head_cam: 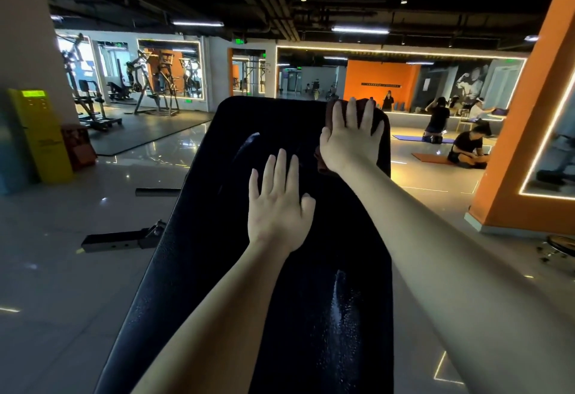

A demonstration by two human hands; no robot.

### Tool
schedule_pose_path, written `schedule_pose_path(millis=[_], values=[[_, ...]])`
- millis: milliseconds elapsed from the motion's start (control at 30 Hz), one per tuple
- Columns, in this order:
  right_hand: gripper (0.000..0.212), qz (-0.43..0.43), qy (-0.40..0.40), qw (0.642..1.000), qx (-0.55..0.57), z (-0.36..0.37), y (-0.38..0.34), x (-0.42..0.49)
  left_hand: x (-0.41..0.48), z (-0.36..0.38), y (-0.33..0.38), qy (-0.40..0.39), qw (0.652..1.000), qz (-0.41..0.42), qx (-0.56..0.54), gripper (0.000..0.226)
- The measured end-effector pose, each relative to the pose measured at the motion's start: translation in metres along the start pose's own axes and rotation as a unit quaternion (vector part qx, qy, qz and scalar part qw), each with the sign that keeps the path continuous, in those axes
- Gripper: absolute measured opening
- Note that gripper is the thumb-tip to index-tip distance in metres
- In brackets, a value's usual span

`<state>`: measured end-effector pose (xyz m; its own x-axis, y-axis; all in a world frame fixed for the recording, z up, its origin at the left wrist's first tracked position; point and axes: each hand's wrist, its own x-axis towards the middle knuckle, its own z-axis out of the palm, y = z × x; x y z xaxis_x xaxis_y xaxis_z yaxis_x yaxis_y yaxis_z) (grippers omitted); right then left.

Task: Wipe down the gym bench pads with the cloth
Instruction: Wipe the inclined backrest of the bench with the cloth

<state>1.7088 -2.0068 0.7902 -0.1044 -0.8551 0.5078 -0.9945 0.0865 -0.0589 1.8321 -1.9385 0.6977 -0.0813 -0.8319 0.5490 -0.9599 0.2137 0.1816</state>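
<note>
Right hand (348, 138) presses a brown cloth (381, 121) flat-fingered on the black padded bench's (202, 269) far right; left hand (278, 207) rests released mid-pad.

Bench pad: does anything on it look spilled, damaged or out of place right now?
No damage shows. Pale wet-looking speckles streak the bench pad near its right side, seemingly unwiped; the right hand presses the cloth at the far corner.

one wide-angle view, worn on the head, faces forward and slightly down. it sits close above the black bench pad (174, 284), which runs away up the middle. the gym floor (62, 269) and the mirrored far wall (404, 82) lie well beyond.
</note>
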Motion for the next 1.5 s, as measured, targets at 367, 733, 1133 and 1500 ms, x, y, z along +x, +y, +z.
schedule_pose_path(millis=[367, 733, 1133, 1500], values=[[0.057, -0.328, -0.081, 0.940, -0.035, -0.003, 0.066, -0.072, -0.001, 0.001, -0.003, 0.012, 1.000, 0.011, -0.003, 0.081], [0.061, 0.075, 0.021, 0.996, 0.045, -0.003, -0.007, 0.011, 0.001, 0.005, -0.002, 0.031, 0.999, -0.001, -0.027, 0.083], [0.054, -0.307, -0.060, 0.950, -0.018, -0.007, 0.062, -0.045, -0.003, 0.001, -0.004, 0.018, 1.000, -0.024, -0.007, 0.087], [0.058, -0.083, -0.009, 0.997, -0.005, 0.000, 0.001, 0.003, 0.001, 0.001, -0.003, 0.013, 0.999, -0.028, -0.013, 0.088]])
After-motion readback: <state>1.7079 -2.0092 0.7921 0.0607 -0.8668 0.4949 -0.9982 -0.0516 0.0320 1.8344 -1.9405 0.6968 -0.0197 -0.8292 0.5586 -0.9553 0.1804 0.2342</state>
